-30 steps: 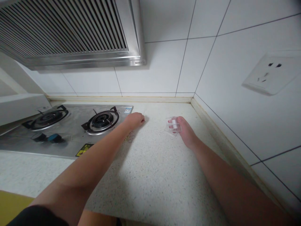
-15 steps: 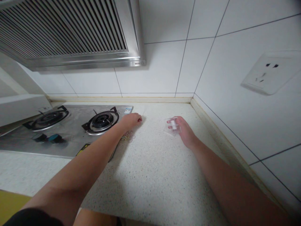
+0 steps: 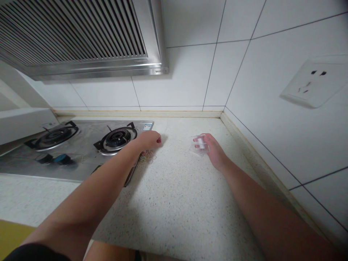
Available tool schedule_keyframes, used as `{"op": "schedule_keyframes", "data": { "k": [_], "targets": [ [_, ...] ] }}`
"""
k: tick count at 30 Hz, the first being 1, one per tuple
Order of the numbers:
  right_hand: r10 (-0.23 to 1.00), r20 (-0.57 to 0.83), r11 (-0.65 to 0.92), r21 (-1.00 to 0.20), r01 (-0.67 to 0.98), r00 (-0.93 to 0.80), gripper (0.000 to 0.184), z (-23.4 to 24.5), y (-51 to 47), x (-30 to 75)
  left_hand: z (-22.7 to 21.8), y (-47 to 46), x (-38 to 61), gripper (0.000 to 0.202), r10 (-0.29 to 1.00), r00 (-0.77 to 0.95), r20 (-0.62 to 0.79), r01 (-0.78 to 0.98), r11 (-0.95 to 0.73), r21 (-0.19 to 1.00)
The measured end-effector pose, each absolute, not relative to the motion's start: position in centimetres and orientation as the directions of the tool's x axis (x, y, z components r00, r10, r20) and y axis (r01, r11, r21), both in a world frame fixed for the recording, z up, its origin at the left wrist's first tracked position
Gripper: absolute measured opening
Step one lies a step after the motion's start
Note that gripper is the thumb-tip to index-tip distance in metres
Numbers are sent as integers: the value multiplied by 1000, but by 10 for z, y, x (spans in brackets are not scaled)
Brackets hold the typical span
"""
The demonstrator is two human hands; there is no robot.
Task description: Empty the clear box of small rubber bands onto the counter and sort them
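My right hand [image 3: 214, 150] is wrapped round a small clear plastic box [image 3: 198, 148], its fingers showing through the see-through wall. A whitish patch shows on the box, too blurred to read. To the left, my left hand [image 3: 152, 138] hovers low by the hob's right edge with its fingers curled in. Whatever those fingers may pinch is hidden from me. Just below that hand, a loose pile of thin coloured rubber bands [image 3: 148, 156] lies on the speckled countertop [image 3: 174, 203], partly behind my wrist.
A steel gas hob [image 3: 89, 127] with two burners and dark knobs stands on the left, my left forearm crossing it. The range hood [image 3: 108, 69] hangs above. White tiled walls meet in a corner at the back right, and a socket [image 3: 312, 83] is on the right wall.
My left hand has shifted slightly left, nearer the rubber bands. The right hand keeps hold of the box in nearly the same place. The view has moved a little.
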State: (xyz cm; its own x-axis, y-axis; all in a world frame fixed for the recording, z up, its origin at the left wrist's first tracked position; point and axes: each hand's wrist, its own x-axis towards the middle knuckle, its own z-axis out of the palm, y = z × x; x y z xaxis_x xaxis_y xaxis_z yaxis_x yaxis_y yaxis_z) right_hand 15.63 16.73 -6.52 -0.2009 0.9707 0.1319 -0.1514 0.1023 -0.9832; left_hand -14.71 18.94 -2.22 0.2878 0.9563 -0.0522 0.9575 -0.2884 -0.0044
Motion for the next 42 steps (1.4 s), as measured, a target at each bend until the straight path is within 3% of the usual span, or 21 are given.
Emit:
{"op": "schedule_keyframes", "data": {
  "k": [9,15,17,29,42],
  "targets": [
    [969,144,114,-982,-151,-202,34,-68,169,158,6,143,-177,19,907,371,-199,929,-361,83],
    [969,129,100,-985,-143,-212,35,-67,168,158,-1,117,-180,66,927,324,-189,944,-304,125],
    [968,133,103,-984,-145,-211,35,-68,169,158,-2,110,-174,69,925,333,-186,941,-314,123],
    [968,137,110,-985,-134,-212,34,-69,169,158,-13,110,-169,36,902,411,-130,906,-389,165],
    [968,126,100,-987,-128,-217,35,-67,168,157,-21,131,-173,15,940,318,-121,921,-276,275]
  ]
}}
